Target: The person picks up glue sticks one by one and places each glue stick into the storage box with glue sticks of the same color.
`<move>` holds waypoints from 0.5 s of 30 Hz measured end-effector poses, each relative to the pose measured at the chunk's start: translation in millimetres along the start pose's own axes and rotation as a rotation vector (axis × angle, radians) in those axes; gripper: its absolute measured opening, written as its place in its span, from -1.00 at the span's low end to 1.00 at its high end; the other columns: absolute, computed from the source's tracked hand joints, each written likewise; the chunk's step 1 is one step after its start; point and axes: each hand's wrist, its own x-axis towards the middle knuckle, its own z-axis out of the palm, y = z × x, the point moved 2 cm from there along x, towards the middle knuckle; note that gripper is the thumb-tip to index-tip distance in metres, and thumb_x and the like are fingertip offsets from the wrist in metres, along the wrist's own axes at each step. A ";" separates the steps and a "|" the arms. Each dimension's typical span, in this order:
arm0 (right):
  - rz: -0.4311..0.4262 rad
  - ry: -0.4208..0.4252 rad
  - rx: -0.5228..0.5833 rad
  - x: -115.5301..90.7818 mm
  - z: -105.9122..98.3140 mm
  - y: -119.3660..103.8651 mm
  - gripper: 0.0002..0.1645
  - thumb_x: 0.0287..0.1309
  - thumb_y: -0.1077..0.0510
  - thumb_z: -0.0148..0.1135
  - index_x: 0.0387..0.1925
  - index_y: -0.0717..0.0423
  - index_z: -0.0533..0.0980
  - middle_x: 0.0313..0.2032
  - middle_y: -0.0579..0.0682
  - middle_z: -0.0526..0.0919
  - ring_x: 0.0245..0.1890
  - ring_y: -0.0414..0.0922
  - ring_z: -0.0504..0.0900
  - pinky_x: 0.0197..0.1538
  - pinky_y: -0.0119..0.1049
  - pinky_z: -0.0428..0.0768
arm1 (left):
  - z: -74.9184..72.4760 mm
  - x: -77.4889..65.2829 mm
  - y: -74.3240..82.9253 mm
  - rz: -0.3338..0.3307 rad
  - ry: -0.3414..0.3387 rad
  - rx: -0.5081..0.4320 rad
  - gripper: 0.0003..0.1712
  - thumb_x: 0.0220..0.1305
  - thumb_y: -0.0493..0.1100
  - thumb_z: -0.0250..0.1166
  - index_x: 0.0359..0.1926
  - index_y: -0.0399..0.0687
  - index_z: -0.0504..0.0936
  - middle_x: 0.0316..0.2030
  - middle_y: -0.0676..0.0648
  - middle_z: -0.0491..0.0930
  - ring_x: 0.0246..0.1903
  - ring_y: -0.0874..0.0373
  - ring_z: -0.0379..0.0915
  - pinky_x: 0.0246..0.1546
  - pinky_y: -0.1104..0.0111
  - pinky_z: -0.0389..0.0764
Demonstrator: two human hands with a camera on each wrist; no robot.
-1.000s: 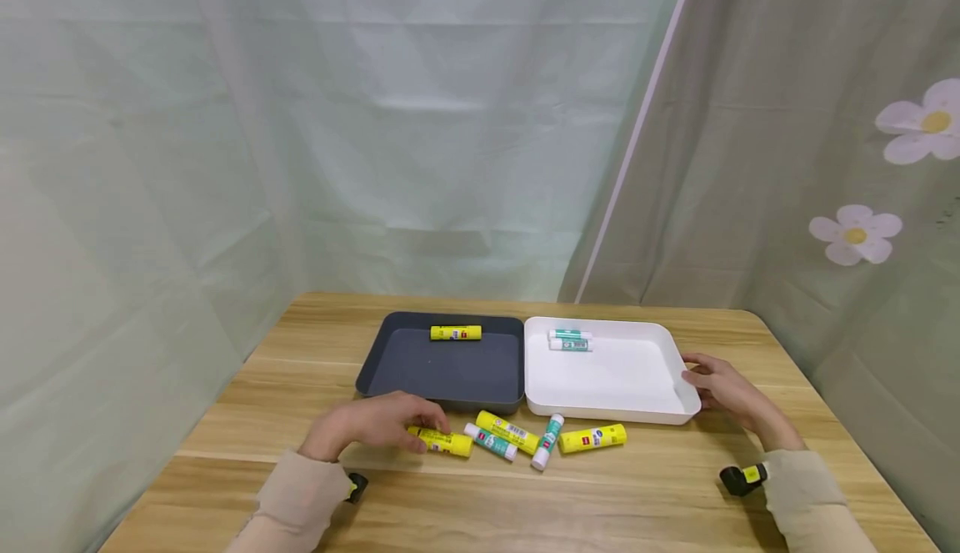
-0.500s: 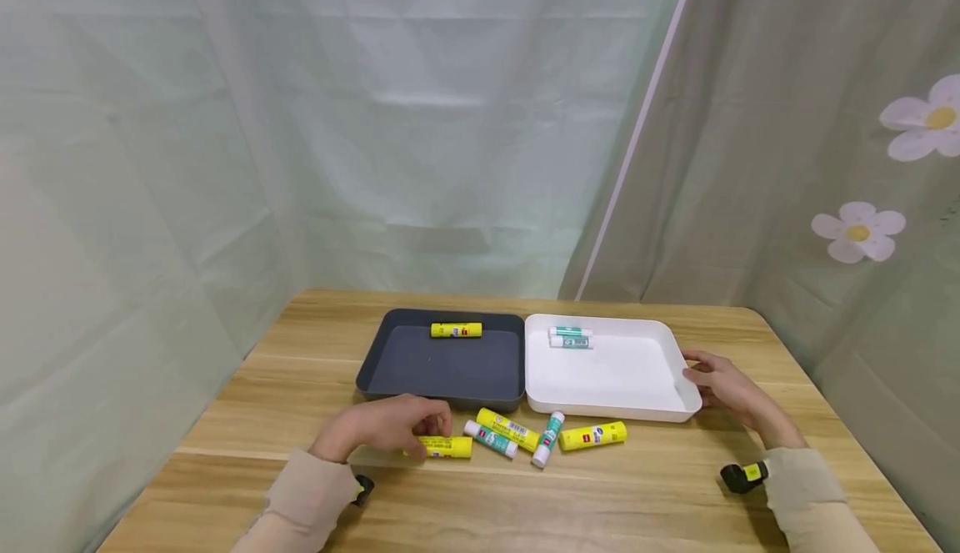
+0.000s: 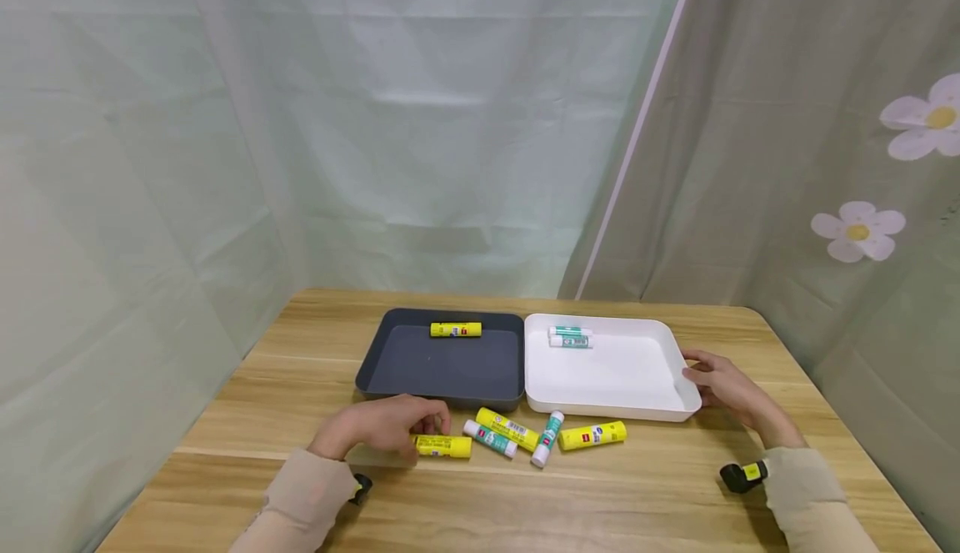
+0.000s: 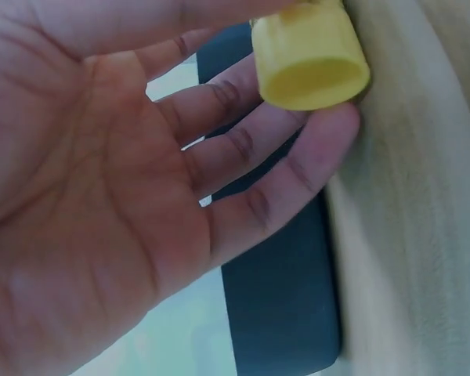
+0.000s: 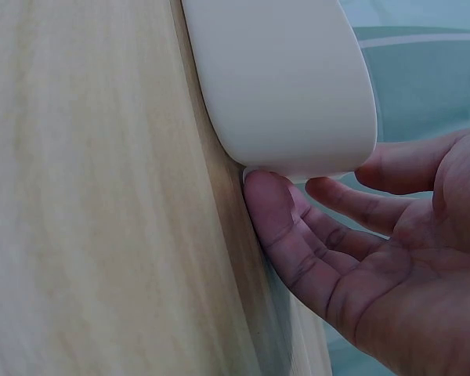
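My left hand (image 3: 393, 424) holds a yellow glue stick (image 3: 444, 447) at its left end, low over the table in front of the dark grey tray (image 3: 450, 403). In the left wrist view the glue stick's hollow yellow end (image 4: 313, 78) shows between thumb and fingers. On the other side, my right hand (image 3: 727, 386) touches the right end of the white tray (image 3: 615, 412). Its loosely bent fingers (image 5: 274, 211) lie against the tray's outer wall, the thumb near the rim. Beside the left hand's glue stick lies a green-and-white glue stick (image 3: 491, 439).
Further right lie another yellow glue stick (image 3: 507, 429), a green-and-white one (image 3: 548, 439) and a third yellow one (image 3: 592, 436). The grey tray contains one yellow glue stick (image 3: 456, 330); the white tray contains two green-and-white ones (image 3: 572, 341). Curtains (image 3: 450, 161) hang behind the table.
My left hand's thumb and fingers have closed in on the left end of the yellow glue stick, which has turned slightly. The right hand stays at the white tray.
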 end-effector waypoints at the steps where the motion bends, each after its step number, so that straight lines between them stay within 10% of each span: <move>1: 0.000 0.000 0.001 -0.1 0.1 -0.2 -0.26 0.61 0.16 -0.04 0.54 0.51 -0.04 0.13 0.39 0.43 -0.08 0.04 0.63 -0.11 -0.16 0.69 | -0.7 -0.8 -0.1 -0.003 0.005 0.003 -0.39 0.01 -0.57 0.44 -0.03 0.14 0.59 -0.21 0.11 0.57 -0.21 0.23 0.46 -0.11 0.35 0.52; 15: -0.017 -0.004 0.012 -2.7 1.0 -1.9 -0.29 0.60 0.20 -0.05 0.53 0.53 -0.02 0.06 0.34 0.48 -0.13 -0.02 0.64 -0.13 -0.17 0.69 | -12.1 -10.3 6.1 0.025 0.057 0.084 -0.59 0.28 -0.32 0.43 0.11 0.11 0.72 -0.01 0.18 0.62 -0.03 0.26 0.52 0.04 0.28 0.57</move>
